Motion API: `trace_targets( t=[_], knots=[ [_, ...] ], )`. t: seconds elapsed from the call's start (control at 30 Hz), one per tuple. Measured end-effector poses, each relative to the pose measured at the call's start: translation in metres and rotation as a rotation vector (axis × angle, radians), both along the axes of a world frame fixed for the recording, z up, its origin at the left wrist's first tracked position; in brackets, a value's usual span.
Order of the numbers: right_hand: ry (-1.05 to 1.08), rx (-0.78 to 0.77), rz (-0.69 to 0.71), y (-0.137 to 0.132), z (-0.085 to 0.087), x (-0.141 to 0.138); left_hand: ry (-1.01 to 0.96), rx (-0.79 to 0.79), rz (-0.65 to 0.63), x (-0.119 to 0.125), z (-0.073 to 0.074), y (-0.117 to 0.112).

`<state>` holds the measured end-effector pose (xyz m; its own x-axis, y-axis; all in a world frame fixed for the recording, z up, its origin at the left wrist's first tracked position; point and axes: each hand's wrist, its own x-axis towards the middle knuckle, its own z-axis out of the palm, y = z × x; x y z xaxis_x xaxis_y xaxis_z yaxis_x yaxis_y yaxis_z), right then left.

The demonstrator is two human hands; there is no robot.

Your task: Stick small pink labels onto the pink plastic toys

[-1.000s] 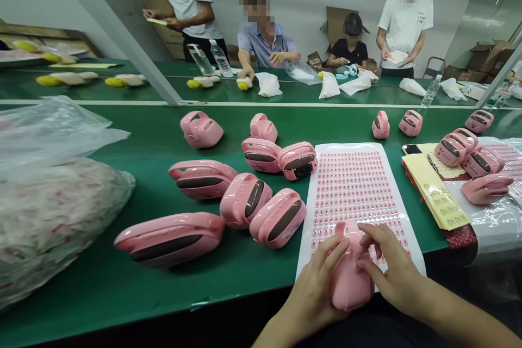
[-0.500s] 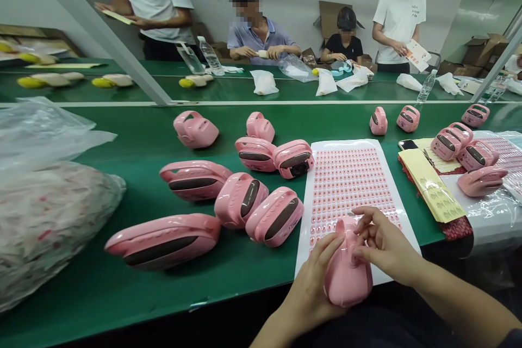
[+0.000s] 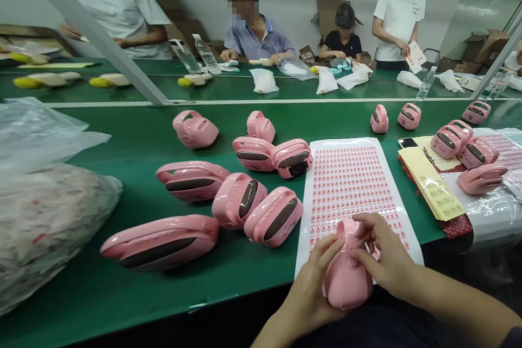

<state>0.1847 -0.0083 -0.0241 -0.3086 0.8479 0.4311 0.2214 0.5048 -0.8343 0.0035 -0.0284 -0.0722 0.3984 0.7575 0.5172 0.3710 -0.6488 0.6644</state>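
My left hand (image 3: 314,288) is wrapped round the left side of a pink plastic device (image 3: 346,277) held at the near edge of the green belt (image 3: 134,136). My right hand (image 3: 383,253) rests on the top of the same device, its fingertips pinched against the handle end. Both hands hover over the near end of a white sheet of small pink stickers (image 3: 350,185). Several more pink devices (image 3: 253,201) lie on the belt to the left of the sheet.
A large clear bag of parts (image 3: 44,217) fills the left of the belt. Yellow label sheets (image 3: 432,185) and more pink devices (image 3: 465,147) lie at the right. Several other people work at a second green table (image 3: 285,87) beyond a white divider.
My right fingers have shifted slightly on the top of the pink device. The device stays in both hands. The person at the far left has moved further left.
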Motion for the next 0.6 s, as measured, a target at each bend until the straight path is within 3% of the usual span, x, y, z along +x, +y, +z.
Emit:
trace_targets(
  t=[0.13, 0.23, 0.3, 0.37, 0.53, 0.6],
  knots=[
    [-0.226, 0.482, 0.001, -0.007, -0.005, 0.002, -0.017, 0.012, -0.027, 0.001, -0.003, 0.000],
    [-0.333, 0.543, -0.095, -0.004, -0.008, 0.006, -0.032, 0.023, -0.010, 0.001, -0.012, 0.000],
    [-0.312, 0.410, -0.161, 0.004, -0.009, 0.009, -0.031, 0.015, 0.009, 0.002, -0.019, 0.000],
    [-0.265, 0.197, -0.120, 0.017, -0.012, 0.013, -0.037, 0.005, 0.009, 0.002, -0.023, 0.000],
    [-0.184, -0.391, 0.216, 0.044, -0.031, 0.017, -0.101, -0.089, -0.021, -0.001, -0.018, 0.000],
    [-0.152, -0.528, 0.278, 0.050, -0.040, 0.013, -0.139, -0.158, -0.061, -0.003, -0.012, 0.001]
  ],
)
